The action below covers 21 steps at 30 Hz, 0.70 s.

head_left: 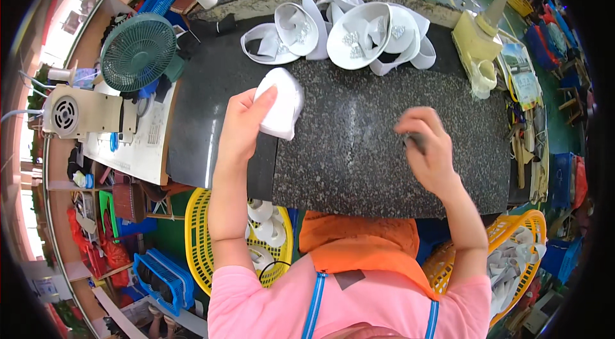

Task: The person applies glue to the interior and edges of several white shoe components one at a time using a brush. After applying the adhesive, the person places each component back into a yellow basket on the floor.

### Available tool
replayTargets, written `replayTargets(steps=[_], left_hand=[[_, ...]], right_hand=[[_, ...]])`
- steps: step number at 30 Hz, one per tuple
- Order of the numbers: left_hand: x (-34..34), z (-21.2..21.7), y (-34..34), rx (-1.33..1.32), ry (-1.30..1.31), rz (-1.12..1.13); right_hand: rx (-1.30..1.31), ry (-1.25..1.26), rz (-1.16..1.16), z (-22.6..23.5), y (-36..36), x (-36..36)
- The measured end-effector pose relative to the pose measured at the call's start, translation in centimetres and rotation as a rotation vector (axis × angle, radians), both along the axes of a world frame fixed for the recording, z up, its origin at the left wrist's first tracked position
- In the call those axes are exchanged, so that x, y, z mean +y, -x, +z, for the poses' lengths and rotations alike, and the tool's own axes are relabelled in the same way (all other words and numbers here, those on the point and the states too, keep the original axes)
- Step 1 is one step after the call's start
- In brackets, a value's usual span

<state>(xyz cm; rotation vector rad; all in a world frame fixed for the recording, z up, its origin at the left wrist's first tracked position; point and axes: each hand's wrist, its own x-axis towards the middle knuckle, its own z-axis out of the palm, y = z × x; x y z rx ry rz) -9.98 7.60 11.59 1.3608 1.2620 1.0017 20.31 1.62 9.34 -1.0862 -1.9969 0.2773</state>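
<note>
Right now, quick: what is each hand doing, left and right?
Left hand: closed on a white shoe piece above the dark stone slab.
Right hand: curled around a small dark tool, blurred.

green fan [138, 51], yellow baskets [198, 243], granite slab [359, 140]

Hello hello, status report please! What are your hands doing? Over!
Left hand holding white shoe piece. Right hand gripping small dark tool on stone slab. White pieces pile behind, nothing blocking.
</note>
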Motion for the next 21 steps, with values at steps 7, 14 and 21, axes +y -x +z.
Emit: replayTargets(steps=[7, 14, 21], left_hand=[[-1.3, -1.6, -2.9, -0.697, 0.412, -0.241], [-3.0, -4.6, -4.5, -0.998, 0.271, -0.435], [-3.2, -4.4, -5.0, 0.016, -0.306, -0.477]], right_hand=[[-0.52, 0.056, 0.18, 6.0, 7.0, 2.6], [-0.323, 0.164, 0.23, 4.3, 5.3, 5.2], [0.225, 0.876, 0.16, 4.9, 3.8, 8.3]])
